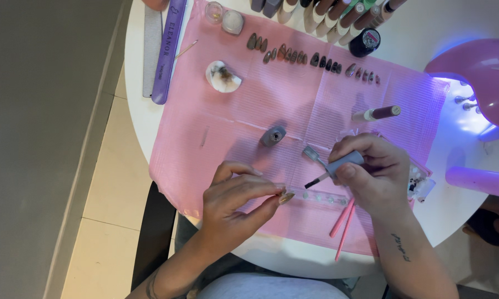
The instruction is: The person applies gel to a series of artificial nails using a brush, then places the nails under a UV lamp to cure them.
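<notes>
Your left hand [235, 194] is pinching a small glossy brown-gold press-on nail tip [286, 197] between thumb and forefinger, fingers nearly closed around its edge, just above the near part of the pink ribbed table mat [216, 138]. Your right hand [371, 171] is wrapped snugly round a grey polish-brush cap [343, 163], thumb pressed on it, the dark brush tip [315, 181] pointing at the nail and sitting just beside it, not quite touching as far as I can tell.

By the look of it you're well into the work: a long row of dark finished nail tips [310, 58] lies across the far side of the mat, and this one already carries colour. A clear strip with small round mounts [321, 196] lies empty just beside the held nail, so more may be waiting.

The open grey polish bottle [274, 135] stands mid-mat, and the pink curing lamp [476, 83] glows blue at your right. Two pink sticks [342, 221] lie near your right wrist.
</notes>
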